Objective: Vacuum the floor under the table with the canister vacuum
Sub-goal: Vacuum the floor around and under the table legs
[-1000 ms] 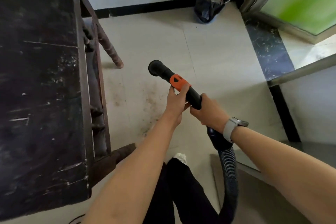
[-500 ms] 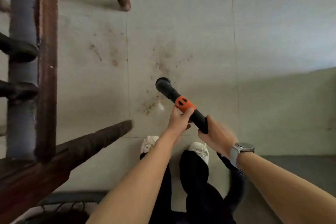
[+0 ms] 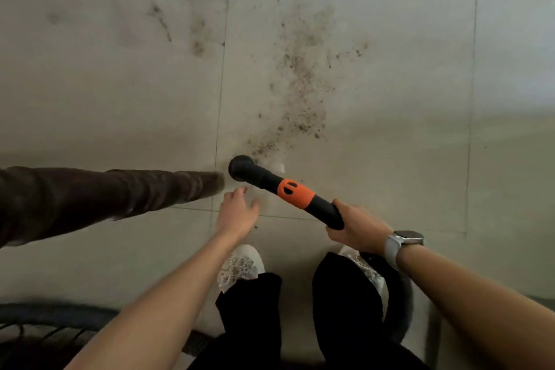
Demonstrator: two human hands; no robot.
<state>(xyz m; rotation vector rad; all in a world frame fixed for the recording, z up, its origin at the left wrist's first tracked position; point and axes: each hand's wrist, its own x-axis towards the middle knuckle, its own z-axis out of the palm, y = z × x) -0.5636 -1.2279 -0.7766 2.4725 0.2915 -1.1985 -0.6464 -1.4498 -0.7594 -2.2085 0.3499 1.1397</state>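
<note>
Currently right hand [image 3: 356,230] is gripping the vacuum nozzle [image 3: 279,188], whose mouth is sitting at the floor [image 3: 390,129] beside scattered dirt [image 3: 300,93]; left hand [image 3: 237,213] is hovering loose-fingered, holding nothing, near the table leg [image 3: 120,192].

Soft, even daylight lies over the pale floor [image 3: 390,99] in front of me, brighter toward the upper right of the frame. A broad dim band of shadow crosses the middle. My left hand [image 3: 237,213] is smeared by motion blur; the dark table leg [image 3: 105,192] at left looks soft. Lines bow near the edges.
</note>
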